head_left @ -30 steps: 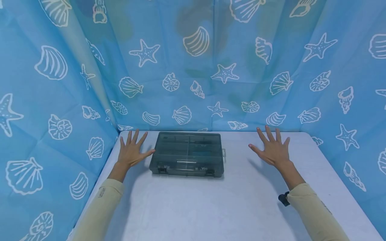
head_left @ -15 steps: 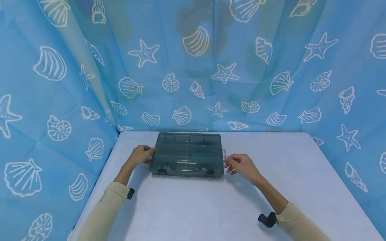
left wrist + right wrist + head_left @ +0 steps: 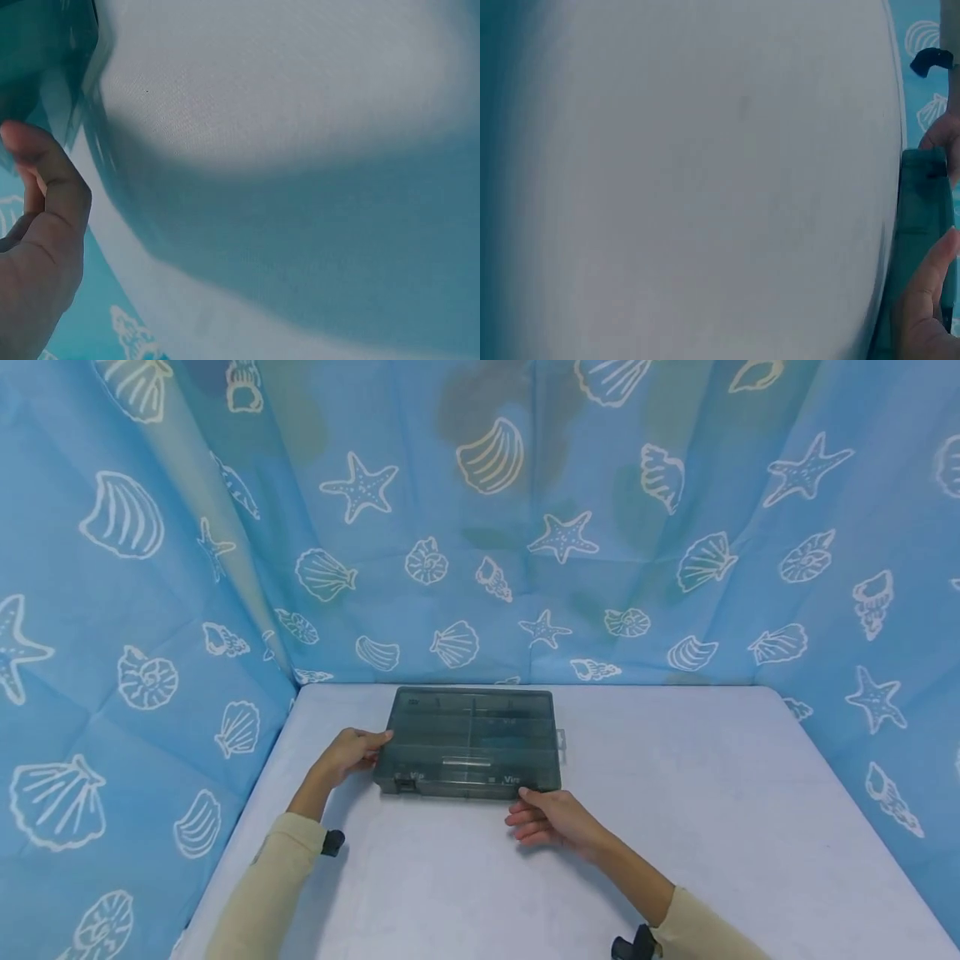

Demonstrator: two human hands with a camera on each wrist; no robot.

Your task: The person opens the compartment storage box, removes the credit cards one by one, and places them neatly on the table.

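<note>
A dark translucent plastic compartment box (image 3: 468,739) lies closed on the table, its front latches toward me. My left hand (image 3: 351,753) holds the box's left side, thumb on the lid's edge and fingers curled beside it. In the left wrist view, that hand (image 3: 49,232) meets the box's corner (image 3: 45,52). At the front right corner, my right hand (image 3: 558,820) touches the latch area with its thumb, fingers extended below the front edge. That thumb covers the right latch; the left latch (image 3: 406,785) shows. The right wrist view has the box (image 3: 921,202) along its right edge.
White cloth covers the table (image 3: 420,877). Blue curtains (image 3: 420,502) printed with shells and starfish hang behind it and on both sides. A clear hanging tab (image 3: 561,740) sticks out from the box's right side.
Both hands were spread flat beside the box, then came in to its two sides. My right hand has since moved from the right side to the front right corner; the box has stayed in place.
</note>
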